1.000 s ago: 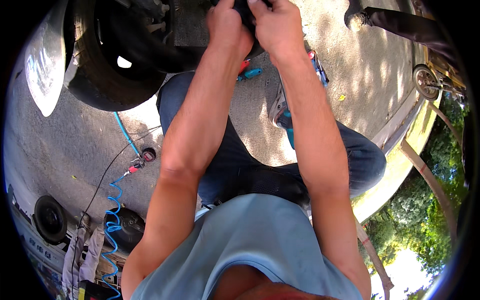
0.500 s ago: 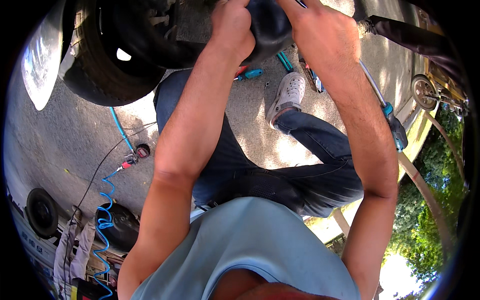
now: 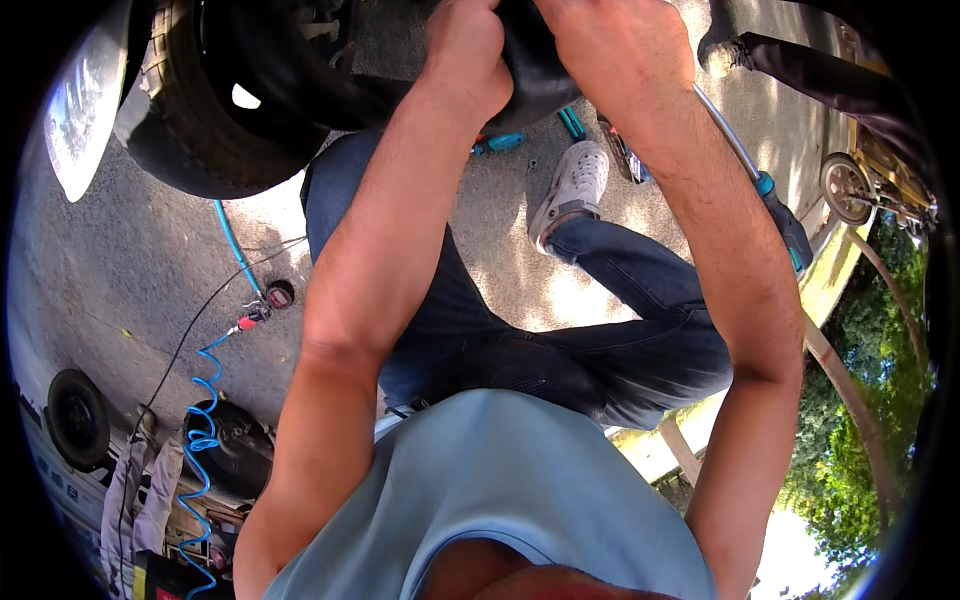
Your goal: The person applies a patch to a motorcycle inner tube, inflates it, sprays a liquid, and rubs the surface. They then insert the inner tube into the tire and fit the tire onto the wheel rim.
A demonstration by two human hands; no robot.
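A black rubber inner tube (image 3: 538,65) bulges between my two hands at the top edge of the view, and its dark loop runs left toward a black tyre (image 3: 225,150). My left hand (image 3: 466,50) is closed on the tube's left side, and my right hand (image 3: 625,50) on its right side. The fingertips of both hands are hidden or cut off by the top edge. From behind my right wrist sticks out a screwdriver (image 3: 784,225) with a long metal shaft and a dark-and-teal handle; whether my fingers grip it is hidden.
On the ground lie a teal-handled tool (image 3: 498,143) and teal pliers-like handles (image 3: 572,124). A round gauge (image 3: 279,293) joins a coiled blue air hose (image 3: 203,437) at left. Another person's shoe (image 3: 722,57) stands at upper right, near a small wheel (image 3: 847,188).
My right hand has moved left, closer to my left hand, and the screwdriver has shifted up and slightly left with it. The tube between my hands looks narrower.
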